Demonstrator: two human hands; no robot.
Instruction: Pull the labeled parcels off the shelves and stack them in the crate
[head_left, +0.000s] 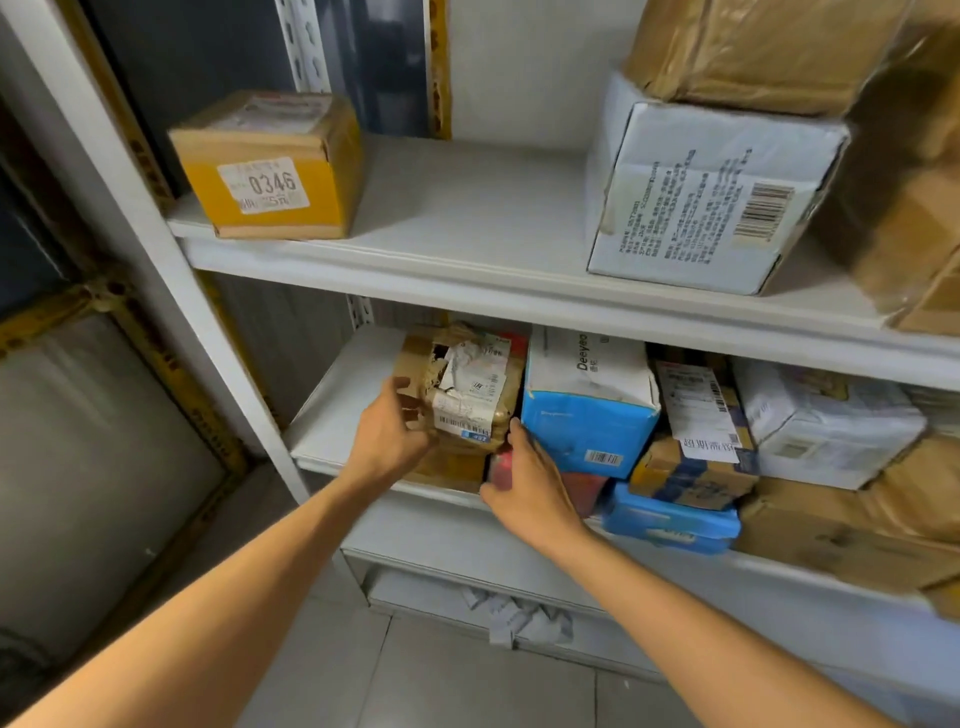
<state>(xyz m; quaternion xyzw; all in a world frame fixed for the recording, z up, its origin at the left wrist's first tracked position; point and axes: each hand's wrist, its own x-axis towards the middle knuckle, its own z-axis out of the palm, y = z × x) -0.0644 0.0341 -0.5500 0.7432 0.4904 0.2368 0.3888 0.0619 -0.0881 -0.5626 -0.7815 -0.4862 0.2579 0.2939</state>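
Observation:
A torn brown parcel (467, 389) with several white labels sits at the left end of the middle shelf (332, 415). My left hand (392, 434) grips its left front corner, thumb up on the side. My right hand (524, 488) holds its right lower edge, fingers reaching between it and a blue and white box (587, 410); a red packet (501, 467) shows by the fingers. The crate is out of sight.
The upper shelf (467, 223) carries a yellow box marked 0346 (267, 166), a white barcoded box (711, 192) and taped brown cartons (779, 47). More labelled parcels (701, 431) crowd the middle shelf's right side. Crumpled grey paper (514, 613) lies below. Tiled floor underfoot.

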